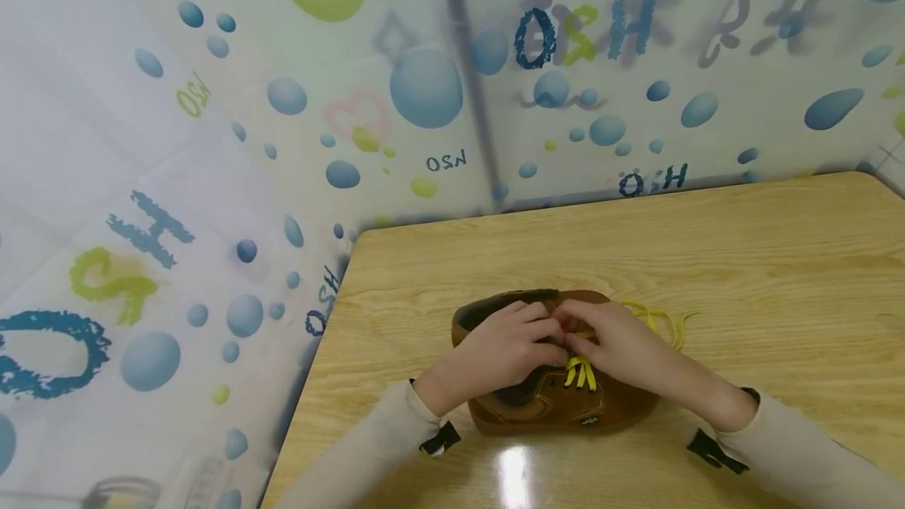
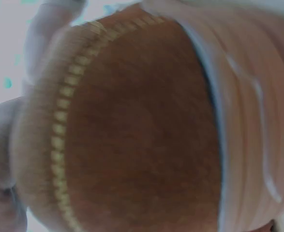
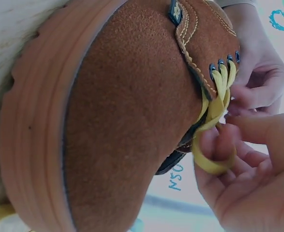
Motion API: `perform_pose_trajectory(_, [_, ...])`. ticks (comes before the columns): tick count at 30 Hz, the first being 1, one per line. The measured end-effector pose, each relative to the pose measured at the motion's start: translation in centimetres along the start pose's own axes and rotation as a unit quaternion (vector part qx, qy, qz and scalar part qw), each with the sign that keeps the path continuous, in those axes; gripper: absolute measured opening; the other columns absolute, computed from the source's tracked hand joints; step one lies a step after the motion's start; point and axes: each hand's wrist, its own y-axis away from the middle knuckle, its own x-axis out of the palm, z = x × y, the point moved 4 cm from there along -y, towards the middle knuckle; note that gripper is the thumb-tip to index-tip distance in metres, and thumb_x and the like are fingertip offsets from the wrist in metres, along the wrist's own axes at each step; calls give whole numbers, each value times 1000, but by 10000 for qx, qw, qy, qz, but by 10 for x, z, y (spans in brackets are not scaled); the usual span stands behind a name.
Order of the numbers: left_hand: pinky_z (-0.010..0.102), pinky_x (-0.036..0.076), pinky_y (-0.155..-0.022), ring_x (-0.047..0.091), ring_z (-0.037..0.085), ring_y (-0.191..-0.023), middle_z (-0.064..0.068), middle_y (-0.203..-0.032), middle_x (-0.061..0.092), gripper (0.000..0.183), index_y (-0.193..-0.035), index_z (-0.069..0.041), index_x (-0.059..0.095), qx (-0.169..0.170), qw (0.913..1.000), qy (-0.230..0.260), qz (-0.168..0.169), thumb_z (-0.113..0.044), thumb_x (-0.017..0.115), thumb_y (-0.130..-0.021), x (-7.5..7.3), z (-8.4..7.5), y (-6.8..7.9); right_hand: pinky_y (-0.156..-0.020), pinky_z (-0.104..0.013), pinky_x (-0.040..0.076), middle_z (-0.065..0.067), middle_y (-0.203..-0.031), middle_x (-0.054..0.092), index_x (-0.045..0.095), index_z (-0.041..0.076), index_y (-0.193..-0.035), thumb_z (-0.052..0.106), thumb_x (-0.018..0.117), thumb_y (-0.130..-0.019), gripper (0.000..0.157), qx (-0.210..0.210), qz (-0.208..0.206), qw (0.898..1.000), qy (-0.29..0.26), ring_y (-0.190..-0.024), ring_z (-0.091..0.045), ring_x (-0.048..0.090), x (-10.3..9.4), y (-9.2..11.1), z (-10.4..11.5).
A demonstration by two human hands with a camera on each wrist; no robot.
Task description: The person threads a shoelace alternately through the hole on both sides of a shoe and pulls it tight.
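A brown suede shoe [image 1: 629, 395] with yellow stitching lies on the table, its toe to the right. Its yellow shoelace [image 1: 581, 371] runs through dark eyelets on the near flap. My right hand [image 1: 618, 336] pinches the shoelace [image 3: 210, 166] above the tongue, and a loop of it curves round the fingertips. From the ankle side my left hand [image 1: 519, 344] reaches over the opening, its curled fingers pinching at the lacing and meeting the right fingertips. In the blurred left wrist view, suede [image 2: 142, 125] fills the middle; the left hand's fingertips are hidden there.
The shoe rests on a wood-grain table [image 1: 778, 273]. Loose yellow lace ends [image 1: 675, 324] trail on the table beyond the toe. A pale wall sheet [image 1: 601, 85] with blue and green drops and letters stands behind and left of the table.
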Motion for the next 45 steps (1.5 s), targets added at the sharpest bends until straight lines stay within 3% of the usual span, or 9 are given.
perform_pose_trajectory(2, [15, 44, -91, 57, 4, -98, -15, -105, 69, 14, -99, -28, 74, -218, 9952, 953, -55, -27, 61, -98, -1, 4, 4, -67, -21, 51, 5, -97, 71, 66, 17, -110, 10, 60, -98, 15, 147, 81, 9994, -318, -79, -3, 64, -2, 3, -3])
perform_pose_trajectory(4, [11, 46, -93, 62, 3, -101, -11, -104, 72, 11, -100, -22, 73, -456, 9763, 2117, -46, -24, 62, -98, -5, 7, 10, -69, -22, 52, 4, -99, 71, 66, 16, -111, 12, 55, -101, 15, 305, 144, 9974, -634, -82, -3, 64, -5, 7, -6])
perform_pose_trajectory(10, [27, 60, -76, 71, 15, -84, 14, -90, 72, 8, -106, -4, 58, -1090, 8317, 5440, -201, -3, 52, -100, -19, 13, 27, -71, -24, 55, 1, -93, 68, 65, 10, -110, 14, 52, -103, 15, 395, 265, 9897, -1351, -82, -6, 63, -10, 12, -9])
perform_pose_trajectory(13, [33, 59, -63, 64, 13, -69, 16, -80, 66, 6, -104, -2, 55, -1516, 8056, 5725, -182, -5, 49, -102, -26, 18, 35, -71, -24, 55, 0, -96, 69, 64, 9, -111, 12, 55, -101, 14, 288, 321, 9907, -1293, -83, -4, 63, -9, 14, -9])
perform_pose_trajectory(22, [15, 47, -58, 54, -2, -62, 7, -83, 72, 16, -110, -7, 70, -3066, 8579, 3799, 1605, -13, 60, -99, -22, 23, 47, -79, -32, 52, 2, -118, 67, 63, 15, -124, 44, 70, -89, 46, -52, 756, 9963, 400, -97, -11, 61, -3, 26, -9])
perform_pose_trajectory(27, [12, 46, -59, 61, -2, -64, 2, -87, 77, 16, -102, -10, 77, -2966, 8858, 2863, 2134, -19, 67, -94, -19, 14, 38, -85, -41, 54, 1, -117, 69, 66, 14, -123, 60, 64, -87, 59, 100, 534, 9932, 1030, -106, -22, 64, 5, 27, -3])
perform_pose_trajectory(33, [9, 41, -58, 54, -6, -60, -5, -80, 75, 11, -87, -15, 79, -2412, 9195, 2415, 1950, -21, 71, -92, -31, 15, 37, -82, -40, 56, -1, -111, 71, 70, 12, -117, 47, 73, -85, 47, 221, 148, 9887, 1475, -103, -22, 66, 9, 28, 3])
perform_pose_trajectory(39, [14, 42, -60, 49, -4, -63, -6, -86, 73, 11, -92, -16, 78, -2521, 9057, 2969, 1674, -22, 69, -94, -45, 23, 41, -80, -41, 57, -2, -110, 71, 70, 12, -115, 45, 74, -84, 46, 227, 98, 9860, 1649, -101, -24, 67, 9, 27, 5])
perform_pose_trajectory(45, [25, 49, -69, 56, 8, -90, 0, -106, 64, 19, -80, -15, 67, -2491, 8559, 4457, 818, -21, 63, -98, -45, 25, 40, -77, -37, 57, 2, -113, 68, 67, 16, -118, 45, 77, -82, 48, 47, -182, 9875, 1563, -99, -20, 67, 8, 29, 7])
